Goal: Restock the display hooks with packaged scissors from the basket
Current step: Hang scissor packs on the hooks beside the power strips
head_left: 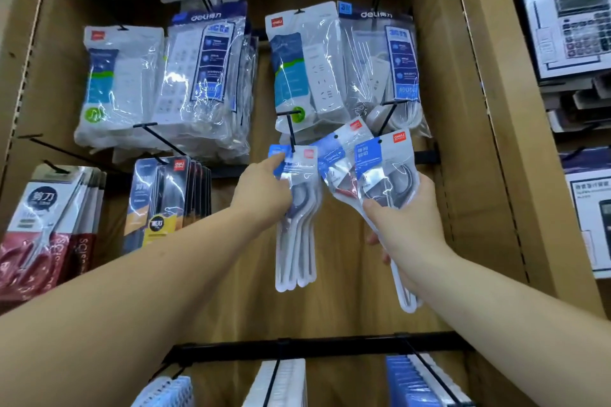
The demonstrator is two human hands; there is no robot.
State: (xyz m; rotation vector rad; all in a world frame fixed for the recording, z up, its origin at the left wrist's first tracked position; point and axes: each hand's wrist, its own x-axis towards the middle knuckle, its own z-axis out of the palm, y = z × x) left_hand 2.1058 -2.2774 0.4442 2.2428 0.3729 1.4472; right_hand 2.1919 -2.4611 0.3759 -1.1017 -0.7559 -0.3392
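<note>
A tan board display panel (363, 274) fills the view, crossed by black rails. High on it hang clear plastic bags of white power strips (205, 76); their dark blue headers read "deli". At the far right stands a white box printed with a grey calculator (568, 20). Low on the left hang red-bottomed scissors cards (43, 225) marked "剪刀", and just beside them dark black-and-yellow scissors cards (165, 195) with a red "deli" tag.

In the middle, a bunch of white-edged clear packs of grey-handled scissors (297, 241) hangs from a black wire hook (291, 132), blue label and red logo at the top. To its right a fanned handful of similar scissors packs (380, 168) is held up, tilted right, each with a blue label and a red "deli" square; smaller print is unreadable.

The left hand (261, 195) reaches forward, index finger stretched onto the blue label, remaining fingers pinching the hanging bunch. The right hand (406, 221) grips the fanned handful, thumb across the front, fingers wrapped behind
</note>
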